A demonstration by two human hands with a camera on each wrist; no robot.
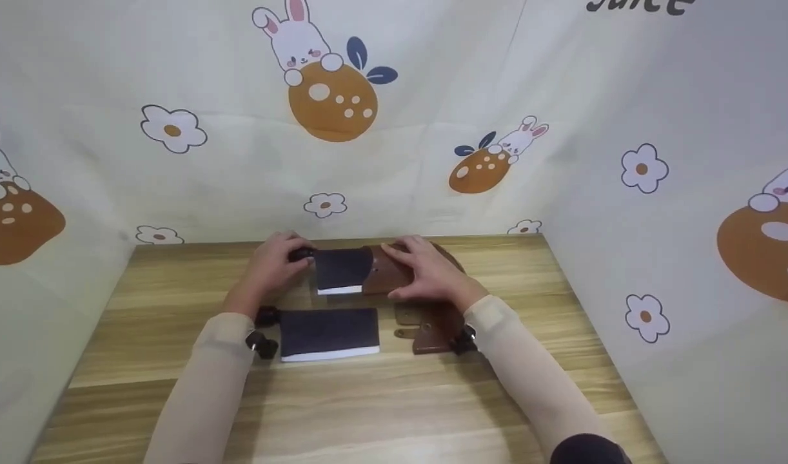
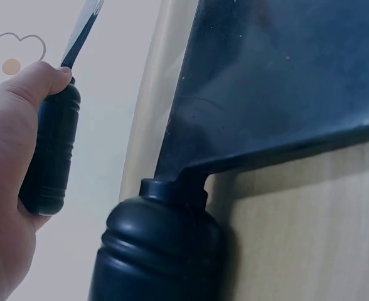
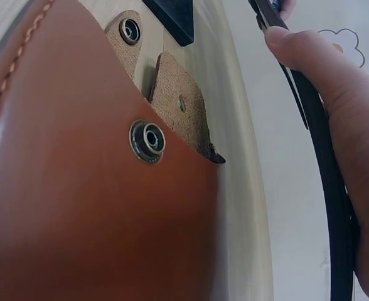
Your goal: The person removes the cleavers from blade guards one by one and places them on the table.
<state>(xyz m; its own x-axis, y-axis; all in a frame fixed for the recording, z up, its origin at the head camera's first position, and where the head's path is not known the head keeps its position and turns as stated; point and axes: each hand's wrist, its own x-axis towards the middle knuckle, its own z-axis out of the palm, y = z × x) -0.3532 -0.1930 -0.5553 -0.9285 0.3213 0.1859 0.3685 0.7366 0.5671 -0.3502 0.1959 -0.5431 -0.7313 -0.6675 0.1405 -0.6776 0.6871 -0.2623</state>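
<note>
My left hand (image 1: 273, 263) grips the black ridged handle (image 2: 58, 150) of the far cleaver. The bare part of that cleaver's dark blade (image 1: 342, 267) shows a bright lower edge; the rest is inside a brown leather sheath (image 1: 384, 274). On the sheath rests my right hand (image 1: 436, 272), its thumb on the near side and its fingers over the far side. In the right wrist view, this sheath appears edge-on under the thumb. Closer to me, a second cleaver (image 1: 329, 332) lies flat, handle to the left. Right of it lies another brown sheath (image 1: 436, 332), its strap unfastened.
The wood-grain table (image 1: 368, 406) carries everything. A pale printed cloth (image 1: 413, 174) stands behind it and along both sides, close beyond my hands. Small black devices sit on both wrists. The near sheath has a metal snap (image 3: 148, 142).
</note>
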